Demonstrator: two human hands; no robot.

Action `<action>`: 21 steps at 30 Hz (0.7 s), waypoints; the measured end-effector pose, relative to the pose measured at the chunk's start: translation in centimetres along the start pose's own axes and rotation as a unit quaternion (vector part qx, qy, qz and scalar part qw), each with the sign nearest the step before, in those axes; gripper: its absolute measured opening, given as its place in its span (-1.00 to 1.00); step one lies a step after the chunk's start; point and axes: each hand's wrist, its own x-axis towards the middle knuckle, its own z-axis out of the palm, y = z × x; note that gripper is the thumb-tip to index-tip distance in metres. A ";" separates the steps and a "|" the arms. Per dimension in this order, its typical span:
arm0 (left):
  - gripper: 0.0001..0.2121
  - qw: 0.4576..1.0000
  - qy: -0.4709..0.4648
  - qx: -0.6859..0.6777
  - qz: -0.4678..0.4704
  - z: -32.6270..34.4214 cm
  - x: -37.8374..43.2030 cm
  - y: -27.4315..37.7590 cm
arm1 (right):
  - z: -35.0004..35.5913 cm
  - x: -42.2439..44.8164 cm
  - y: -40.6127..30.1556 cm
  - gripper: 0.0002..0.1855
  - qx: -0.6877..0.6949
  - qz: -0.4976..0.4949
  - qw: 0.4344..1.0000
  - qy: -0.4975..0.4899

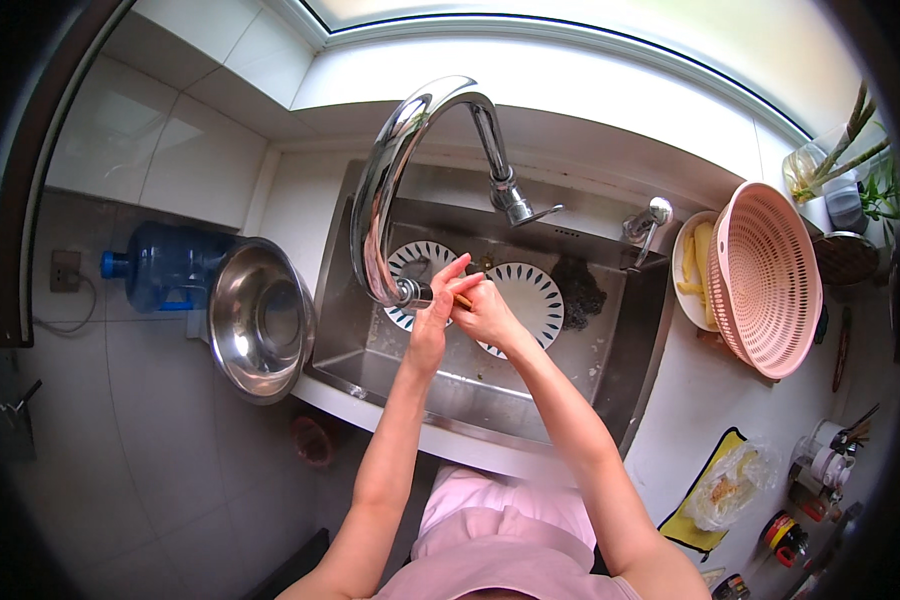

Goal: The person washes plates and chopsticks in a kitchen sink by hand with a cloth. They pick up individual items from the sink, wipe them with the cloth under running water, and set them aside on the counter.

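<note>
Both my hands meet above a stainless steel sink (450, 409). My right hand (487, 315) is closed around a small brown stick-like thing (463, 301), most of it hidden by the fingers. Against it lies my left hand (435, 319), its fingers stretched towards the right hand; whether it grips the brown thing too is unclear. The spout end of a chrome gooseneck tap (379, 217) is just beside my left hand. In the basin below are two white plates with dark leaf-shaped marks, a left plate (403, 319) and a right plate (536, 300), both partly covered by my hands.
A steel bowl (259, 322) leans near a blue water bottle (169, 266) at the left. Dark mesh-like material (579, 292) lies in the sink. On the right counter are a pink colander (772, 292), a plate of yellow food (691, 270) and a plastic bag (735, 480) on a yellow cloth (690, 517).
</note>
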 end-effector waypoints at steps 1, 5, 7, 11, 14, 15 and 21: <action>-0.53 1.000 -0.016 0.001 0.006 0.0 -0.1 0.2 | -0.1 0.0 0.1 -0.83 0.010 0.008 1.000 -0.012; -0.54 0.999 -0.041 0.018 0.028 0.3 -0.4 1.3 | 0.1 0.0 1.1 -0.83 0.043 0.002 0.999 -0.020; -0.58 0.999 -0.023 0.016 0.027 0.4 -0.5 1.4 | 0.0 0.5 0.6 -0.85 0.016 -0.012 0.999 -0.035; -0.68 0.998 0.047 0.010 0.050 0.9 -0.3 0.2 | 0.4 1.2 1.3 -0.89 -0.050 -0.122 0.991 -0.035; -0.65 0.994 0.090 0.010 0.066 0.8 0.4 -0.6 | 1.8 1.2 2.0 -0.89 -0.083 -0.106 0.991 0.017; -0.63 0.993 0.102 0.006 0.067 0.5 0.7 -0.7 | 2.1 1.2 1.7 -0.88 -0.080 -0.102 0.991 0.036; -0.61 0.994 0.100 -0.036 0.012 0.8 1.1 0.0 | 1.5 0.4 -1.2 -0.85 -0.016 -0.088 0.990 0.106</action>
